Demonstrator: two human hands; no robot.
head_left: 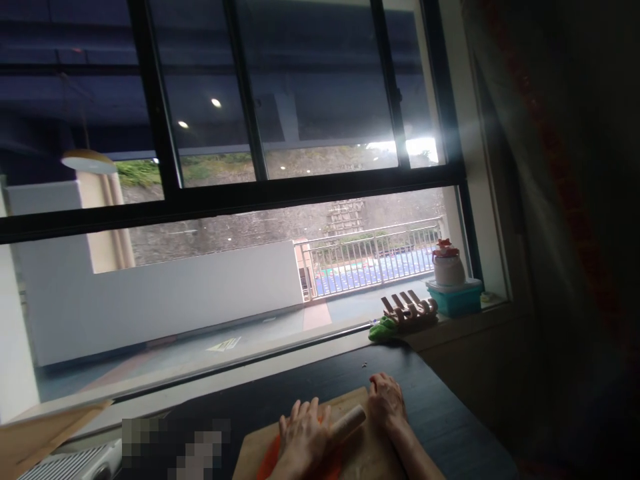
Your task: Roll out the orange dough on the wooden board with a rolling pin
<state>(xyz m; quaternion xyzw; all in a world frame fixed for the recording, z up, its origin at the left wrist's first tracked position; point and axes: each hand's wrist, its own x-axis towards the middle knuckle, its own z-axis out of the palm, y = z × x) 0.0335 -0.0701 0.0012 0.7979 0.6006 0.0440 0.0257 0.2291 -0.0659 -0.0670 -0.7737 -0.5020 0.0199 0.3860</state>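
A pale rolling pin (349, 425) lies at a slant over a flat orange piece (270, 459) on a wooden board (250, 445). My left hand (305, 432) rests on top of the pin and the orange piece, with its fingers stretched forward and spread. The pin's right end sticks out past that hand; its other end is hidden. At the board's right edge is my right hand (387, 402), its fingers close together and bent inward, apart from the pin. Whether anything is inside those fingers cannot be seen.
The board sits on a dark table (435, 407) below a window. On the sill stand a teal box (455, 300) with a white jar (449, 269) on it, a wooden rack (410, 311) and a green cloth (383, 329). A white slatted appliance (75, 461) is at lower left.
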